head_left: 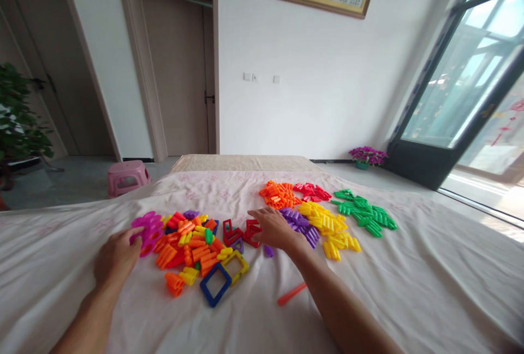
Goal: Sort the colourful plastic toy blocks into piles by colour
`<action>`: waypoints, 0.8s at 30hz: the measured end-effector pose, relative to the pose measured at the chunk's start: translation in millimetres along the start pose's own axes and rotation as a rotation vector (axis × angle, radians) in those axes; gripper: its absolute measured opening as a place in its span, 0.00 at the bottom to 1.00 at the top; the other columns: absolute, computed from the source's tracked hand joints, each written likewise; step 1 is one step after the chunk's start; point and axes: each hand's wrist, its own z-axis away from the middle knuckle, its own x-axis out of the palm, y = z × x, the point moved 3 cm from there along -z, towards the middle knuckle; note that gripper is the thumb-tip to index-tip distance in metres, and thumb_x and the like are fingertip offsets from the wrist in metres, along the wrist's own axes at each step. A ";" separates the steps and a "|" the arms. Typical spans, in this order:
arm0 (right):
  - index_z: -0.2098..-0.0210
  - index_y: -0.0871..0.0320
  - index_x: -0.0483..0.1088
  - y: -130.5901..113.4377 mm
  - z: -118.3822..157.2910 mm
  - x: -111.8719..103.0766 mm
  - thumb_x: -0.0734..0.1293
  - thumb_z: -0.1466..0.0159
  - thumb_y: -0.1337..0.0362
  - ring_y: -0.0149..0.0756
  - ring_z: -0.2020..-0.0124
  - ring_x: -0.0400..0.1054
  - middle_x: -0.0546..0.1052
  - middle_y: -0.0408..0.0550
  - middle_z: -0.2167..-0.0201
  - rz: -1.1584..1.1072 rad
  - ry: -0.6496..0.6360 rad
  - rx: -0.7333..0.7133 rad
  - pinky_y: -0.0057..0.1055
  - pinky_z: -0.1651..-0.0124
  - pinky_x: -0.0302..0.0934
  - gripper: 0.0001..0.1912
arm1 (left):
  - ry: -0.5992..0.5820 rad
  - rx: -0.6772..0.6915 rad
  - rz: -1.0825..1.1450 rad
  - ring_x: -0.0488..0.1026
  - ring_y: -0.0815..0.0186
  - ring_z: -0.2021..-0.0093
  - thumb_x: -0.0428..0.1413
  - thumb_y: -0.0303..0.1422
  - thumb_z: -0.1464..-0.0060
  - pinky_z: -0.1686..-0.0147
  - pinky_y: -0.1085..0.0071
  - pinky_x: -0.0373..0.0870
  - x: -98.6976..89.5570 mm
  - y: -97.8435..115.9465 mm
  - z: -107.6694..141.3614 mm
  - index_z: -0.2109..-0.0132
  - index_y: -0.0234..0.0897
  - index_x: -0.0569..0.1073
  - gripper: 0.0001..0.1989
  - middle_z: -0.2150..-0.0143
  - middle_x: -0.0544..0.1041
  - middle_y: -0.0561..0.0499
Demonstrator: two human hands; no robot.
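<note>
My left hand (118, 251) is closed on the edge of a magenta plastic piece with round holes (152, 228), at the left of a mixed heap of toy pieces (196, 247), mostly orange, yellow and red. My right hand (275, 228) reaches in over the cloth, fingers apart, above red magnetic tile frames (251, 227); whether it touches them I cannot tell. Between the hands lie a small purple triangle frame (237, 245), a yellow square frame (245, 263) and a blue square frame (205, 284). One small purple piece (268, 251) rests below my right palm.
Sorted piles lie beyond my right hand: orange (280, 195), red (313, 192), purple (303, 225), yellow (327, 223) and green (364, 212). A red stick (291, 294) is beside my right forearm. The pale cloth (429, 277) is wrinkled. A pink stool (129, 176) stands left.
</note>
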 end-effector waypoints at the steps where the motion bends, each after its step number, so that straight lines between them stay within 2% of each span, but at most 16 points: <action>1: 0.35 0.57 0.64 -0.6 0.6 1.6 0.70 0.42 0.60 0.48 0.42 0.64 0.75 0.54 0.45 0.018 -0.024 -0.002 0.40 0.41 0.56 0.36 | -0.005 -0.011 -0.002 0.73 0.54 0.52 0.50 0.37 0.43 0.55 0.63 0.68 -0.1 0.1 -0.3 0.47 0.42 0.77 0.19 0.46 0.77 0.44; 5: 0.38 0.56 0.66 -0.8 0.9 4.2 0.67 0.41 0.63 0.47 0.45 0.68 0.76 0.56 0.48 0.063 -0.043 0.053 0.39 0.43 0.57 0.31 | -0.009 -0.016 -0.015 0.73 0.55 0.52 0.51 0.37 0.44 0.56 0.65 0.68 1.2 -0.6 -1.5 0.48 0.42 0.77 0.19 0.45 0.77 0.44; 10: 0.42 0.57 0.69 -11.4 3.6 6.9 0.67 0.41 0.51 0.51 0.50 0.70 0.76 0.58 0.52 0.110 0.027 0.152 0.41 0.49 0.59 0.30 | 0.011 0.001 -0.020 0.73 0.55 0.54 0.50 0.38 0.43 0.59 0.64 0.68 4.0 -4.0 -2.0 0.47 0.43 0.77 0.19 0.46 0.77 0.45; 12: 0.43 0.58 0.69 -15.7 5.1 10.4 0.66 0.40 0.50 0.52 0.52 0.70 0.76 0.59 0.54 0.132 0.033 0.177 0.42 0.51 0.60 0.30 | 0.000 0.000 -0.011 0.73 0.55 0.54 0.50 0.38 0.43 0.58 0.64 0.68 5.1 -5.3 -2.6 0.47 0.43 0.77 0.19 0.46 0.77 0.45; 16: 0.42 0.58 0.68 -19.7 7.2 20.2 0.66 0.41 0.51 0.54 0.51 0.69 0.76 0.61 0.55 0.177 0.016 0.155 0.45 0.49 0.57 0.30 | -0.005 0.008 0.005 0.73 0.55 0.53 0.50 0.38 0.42 0.56 0.63 0.68 6.3 -6.1 -3.8 0.47 0.42 0.76 0.19 0.45 0.77 0.44; 19: 0.42 0.58 0.67 -18.8 6.5 25.2 0.68 0.44 0.56 0.53 0.51 0.68 0.77 0.60 0.55 0.185 0.022 0.127 0.44 0.48 0.55 0.31 | -0.005 -0.005 -0.013 0.73 0.55 0.53 0.50 0.37 0.43 0.55 0.63 0.70 4.0 -3.8 -0.5 0.48 0.43 0.76 0.18 0.46 0.78 0.45; 21: 0.41 0.58 0.66 -16.9 4.9 25.2 0.68 0.44 0.57 0.52 0.52 0.68 0.77 0.58 0.56 0.167 0.037 0.133 0.43 0.49 0.56 0.32 | 0.079 0.011 -0.032 0.73 0.53 0.49 0.50 0.36 0.42 0.51 0.59 0.70 -3.0 3.5 4.9 0.47 0.41 0.76 0.18 0.45 0.77 0.44; 24: 0.38 0.59 0.62 -15.4 1.9 18.7 0.69 0.44 0.55 0.51 0.51 0.67 0.77 0.58 0.54 0.120 0.098 0.143 0.42 0.48 0.56 0.36 | 0.387 0.148 0.001 0.67 0.47 0.40 0.49 0.37 0.40 0.40 0.50 0.64 -21.4 30.0 18.5 0.45 0.37 0.74 0.20 0.38 0.70 0.41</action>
